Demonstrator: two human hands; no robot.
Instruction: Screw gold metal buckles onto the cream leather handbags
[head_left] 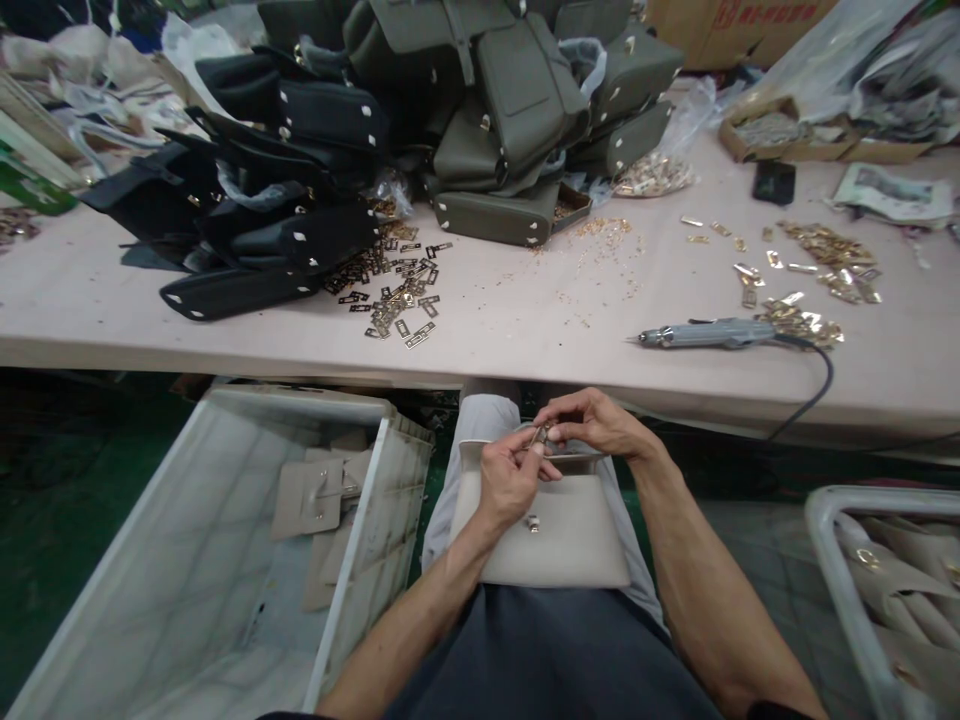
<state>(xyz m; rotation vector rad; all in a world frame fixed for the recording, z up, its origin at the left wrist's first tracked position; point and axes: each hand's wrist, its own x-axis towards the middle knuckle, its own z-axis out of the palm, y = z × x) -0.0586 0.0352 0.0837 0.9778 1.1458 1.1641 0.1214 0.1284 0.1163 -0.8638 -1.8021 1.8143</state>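
Observation:
A beige handbag lies across my lap, with a small metal turn lock on its front. Above its upper edge my two hands meet. Between the fingertips is a small metal fitting, partly hidden by the fingers; its exact shape is hard to make out. My left hand is closed on it from below and the left. From the right, my right hand pinches at the same piece with thumb and forefinger. The bag's flap appears raised behind the hands.
On the table ahead lie an electric screwdriver, loose metal plates and gold fittings. Black bags and olive bags are heaped behind. A white crate with beige pieces stands left, another bin right.

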